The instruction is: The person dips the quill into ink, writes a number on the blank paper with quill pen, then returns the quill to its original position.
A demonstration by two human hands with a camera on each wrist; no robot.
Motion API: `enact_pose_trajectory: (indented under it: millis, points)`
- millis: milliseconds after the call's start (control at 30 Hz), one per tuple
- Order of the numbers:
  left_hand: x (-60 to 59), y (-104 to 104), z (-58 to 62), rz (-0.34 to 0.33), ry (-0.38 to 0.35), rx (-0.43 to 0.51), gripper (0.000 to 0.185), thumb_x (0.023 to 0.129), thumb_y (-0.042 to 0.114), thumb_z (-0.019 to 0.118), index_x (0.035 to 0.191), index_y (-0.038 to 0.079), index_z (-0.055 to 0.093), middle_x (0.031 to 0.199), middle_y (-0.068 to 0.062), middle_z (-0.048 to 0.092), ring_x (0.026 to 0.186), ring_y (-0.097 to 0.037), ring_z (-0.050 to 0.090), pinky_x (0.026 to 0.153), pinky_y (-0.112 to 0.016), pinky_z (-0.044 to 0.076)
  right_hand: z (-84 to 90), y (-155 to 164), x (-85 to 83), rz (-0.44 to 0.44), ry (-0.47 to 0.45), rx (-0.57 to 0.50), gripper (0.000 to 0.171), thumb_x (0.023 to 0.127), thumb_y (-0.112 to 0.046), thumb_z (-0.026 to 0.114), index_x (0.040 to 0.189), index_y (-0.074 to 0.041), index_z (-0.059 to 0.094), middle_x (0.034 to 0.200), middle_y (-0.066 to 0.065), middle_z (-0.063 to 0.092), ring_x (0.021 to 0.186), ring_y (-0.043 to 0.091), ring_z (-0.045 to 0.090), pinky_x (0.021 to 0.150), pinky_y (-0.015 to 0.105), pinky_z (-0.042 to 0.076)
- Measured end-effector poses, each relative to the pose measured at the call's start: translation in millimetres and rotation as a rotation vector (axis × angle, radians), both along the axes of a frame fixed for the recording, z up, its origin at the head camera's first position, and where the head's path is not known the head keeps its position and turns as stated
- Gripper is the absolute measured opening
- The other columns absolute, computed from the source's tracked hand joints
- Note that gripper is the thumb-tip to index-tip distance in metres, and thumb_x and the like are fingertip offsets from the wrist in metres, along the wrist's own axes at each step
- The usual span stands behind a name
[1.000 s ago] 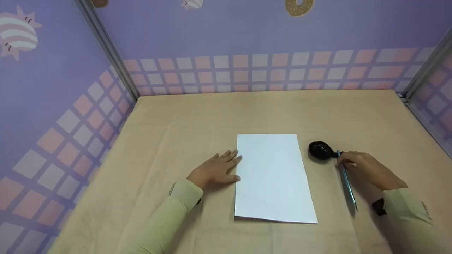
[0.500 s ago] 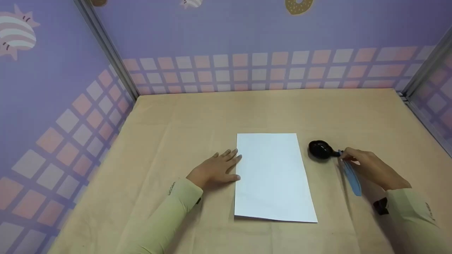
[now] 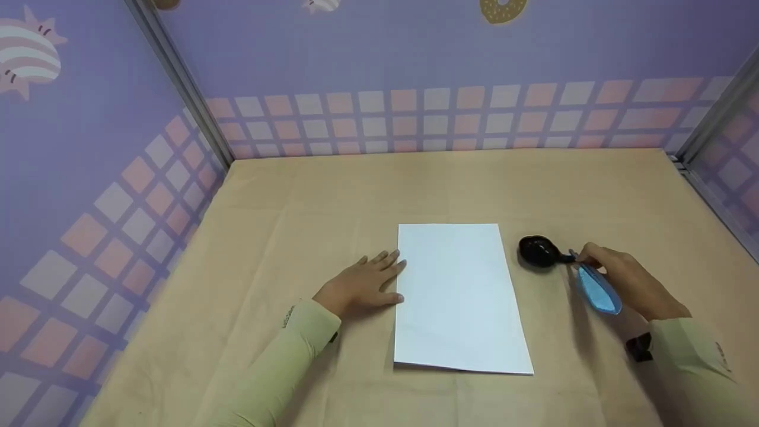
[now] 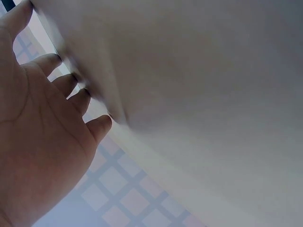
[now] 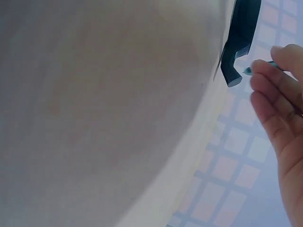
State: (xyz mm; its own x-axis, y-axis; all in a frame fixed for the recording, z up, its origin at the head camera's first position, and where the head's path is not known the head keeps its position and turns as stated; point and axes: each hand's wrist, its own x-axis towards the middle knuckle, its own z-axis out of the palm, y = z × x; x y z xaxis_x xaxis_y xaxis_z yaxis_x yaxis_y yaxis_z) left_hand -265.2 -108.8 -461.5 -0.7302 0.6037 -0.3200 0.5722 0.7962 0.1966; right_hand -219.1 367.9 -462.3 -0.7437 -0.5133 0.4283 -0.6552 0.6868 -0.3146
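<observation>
Hands: left hand [image 3: 364, 284] flat at paper [image 3: 459, 299] edge | right hand [image 3: 622, 281] pinches blue feather pen [image 3: 598, 290] (beside black holder [image 3: 538, 252])

A tan cloth-covered desk [image 3: 367, 190] fills the booth, enclosed behind and on both sides by purple walls [image 3: 415, 53] with bands of pink and white squares along the desk's edges, metal corner posts [image 3: 178, 83], and donut [image 3: 502, 10] and striped shell [image 3: 26, 56] pictures higher up.
</observation>
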Motion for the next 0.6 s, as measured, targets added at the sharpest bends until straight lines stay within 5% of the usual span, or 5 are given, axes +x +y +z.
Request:
enact_pose_trajectory:
  millis: [367, 600]
  points:
    - [0.6, -0.4, -1.3, -0.002, 0.004, 0.013, 0.078, 0.095, 0.061, 0.04, 0.156, 0.022, 0.012, 0.163, 0.0, 0.004, 0.151, -0.021, 0.005, 0.122, -0.048, 0.011, 1.9, -3.2, 3.1, -0.032, -0.032, -0.052, 0.027, 0.084, 0.014, 0.058, 0.097, -0.01, 0.056, 0.094, -0.003, 0.067, 0.088, 0.001, 0.061, 0.072, 0.009, 0.044]
    - [2.1, -0.7, 1.3, -0.005, -0.001, 0.021, 0.077, 0.095, 0.06, 0.041, 0.156, 0.022, 0.012, 0.163, -0.001, 0.004, 0.151, -0.021, 0.004, 0.122, -0.049, 0.011, 4.5, -8.6, 2.0, -0.029, -0.027, -0.102, 0.018, 0.089, 0.005, 0.061, 0.097, -0.01, 0.056, 0.082, -0.002, 0.065, 0.065, 0.002, 0.052, 0.051, 0.013, 0.036]
